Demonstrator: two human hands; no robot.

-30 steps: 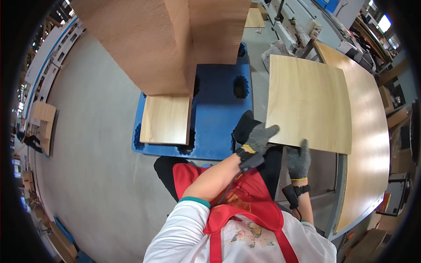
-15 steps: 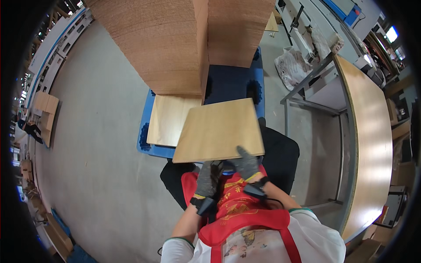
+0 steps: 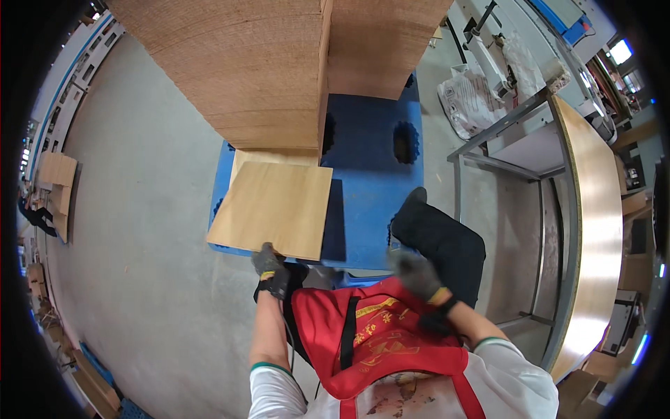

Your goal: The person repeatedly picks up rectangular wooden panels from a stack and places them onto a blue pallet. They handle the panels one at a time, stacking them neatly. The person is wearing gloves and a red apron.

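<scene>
A thin, light wooden panel (image 3: 279,209) lies tilted over the near left part of a blue plastic pallet (image 3: 377,188). My left hand (image 3: 271,269), in a grey glove, grips the panel's near edge, its thumb on top. Under the panel's far edge shows a strip of another pale wooden board (image 3: 276,156) on the pallet. My right hand (image 3: 419,274), gloved too, is apart from the panel, over my right thigh. Motion smears its fingers.
Two tall stacks of wooden boards (image 3: 258,77) stand on the pallet's far side. On the right is a wood-topped table (image 3: 593,209) with a grey metal frame. White plastic bags (image 3: 471,98) sit by machinery. A person (image 3: 38,216) is far left.
The panel has moved left and down toward the pallet, covering most of the pale board there. My left hand went left with it; my right hand came off it and moved right.
</scene>
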